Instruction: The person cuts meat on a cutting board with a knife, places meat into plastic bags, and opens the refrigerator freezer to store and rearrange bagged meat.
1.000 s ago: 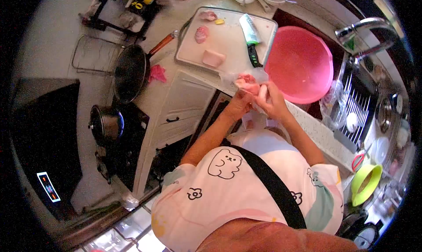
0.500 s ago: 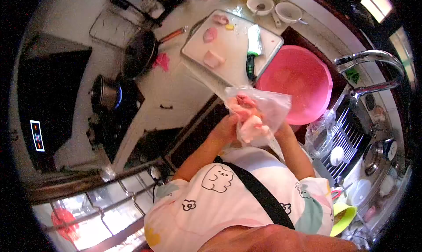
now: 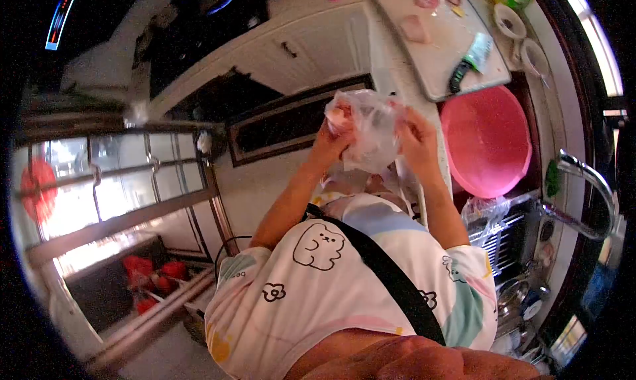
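In front of my chest I hold a clear plastic bag (image 3: 372,138) with pink raw meat (image 3: 340,117) at its left side. My left hand (image 3: 333,147) is closed round the meat end of the bag. With bent fingers, my right hand (image 3: 417,139) grips the bag's right edge. Part of the fingers is hidden behind the crumpled plastic. To the upper right, a white cutting board (image 3: 442,55) carries several pieces of meat (image 3: 416,29) and a cleaver (image 3: 472,60) with a black and green handle.
A large pink basin (image 3: 488,141) stands right of my right hand, beside the curved faucet (image 3: 599,194) and a dish rack (image 3: 503,237). Two white bowls (image 3: 509,21) are beyond the board. At upper left is a stove with a blue flame (image 3: 222,1). A metal-framed glass cabinet (image 3: 119,214) is at left.
My view has turned left, so board and basin sit further right. The bag has moved up and away from the basin. My hands are further apart, with the plastic spread between them.
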A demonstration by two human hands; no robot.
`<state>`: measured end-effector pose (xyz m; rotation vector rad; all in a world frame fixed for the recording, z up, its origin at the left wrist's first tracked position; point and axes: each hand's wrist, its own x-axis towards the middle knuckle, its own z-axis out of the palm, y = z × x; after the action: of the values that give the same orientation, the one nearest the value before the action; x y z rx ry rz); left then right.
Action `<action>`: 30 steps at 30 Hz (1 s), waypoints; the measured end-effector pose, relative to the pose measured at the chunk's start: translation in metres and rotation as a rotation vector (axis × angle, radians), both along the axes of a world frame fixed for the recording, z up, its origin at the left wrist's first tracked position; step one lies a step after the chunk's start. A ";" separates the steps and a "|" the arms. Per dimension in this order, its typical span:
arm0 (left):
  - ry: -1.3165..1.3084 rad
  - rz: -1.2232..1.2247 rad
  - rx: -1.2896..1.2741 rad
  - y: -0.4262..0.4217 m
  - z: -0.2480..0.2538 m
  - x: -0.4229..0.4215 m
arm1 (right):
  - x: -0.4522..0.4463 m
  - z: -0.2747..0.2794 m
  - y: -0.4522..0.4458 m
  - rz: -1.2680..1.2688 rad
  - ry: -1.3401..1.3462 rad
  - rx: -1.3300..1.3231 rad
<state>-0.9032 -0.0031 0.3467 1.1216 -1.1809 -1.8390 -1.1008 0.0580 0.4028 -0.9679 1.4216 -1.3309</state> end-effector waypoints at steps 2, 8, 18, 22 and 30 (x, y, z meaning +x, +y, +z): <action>-0.294 -0.036 -0.150 0.011 0.010 0.022 | 0.026 0.018 -0.013 0.040 -0.164 0.081; -0.065 0.150 -0.008 0.060 -0.063 0.138 | 0.154 0.004 -0.048 0.423 0.423 -0.333; 0.611 0.830 0.060 0.168 -0.039 0.366 | 0.434 0.048 0.009 1.560 0.475 -0.661; 0.597 0.866 -0.155 0.185 -0.087 0.449 | 0.531 0.008 0.029 1.558 0.751 -0.923; 0.481 1.351 -0.190 0.237 -0.047 0.594 | 0.770 -0.015 -0.009 2.039 0.356 -0.692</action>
<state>-0.3089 0.2339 0.2996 0.8881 -0.1292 -0.8000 -0.3313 0.0495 0.3877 -2.1347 -0.3548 0.0731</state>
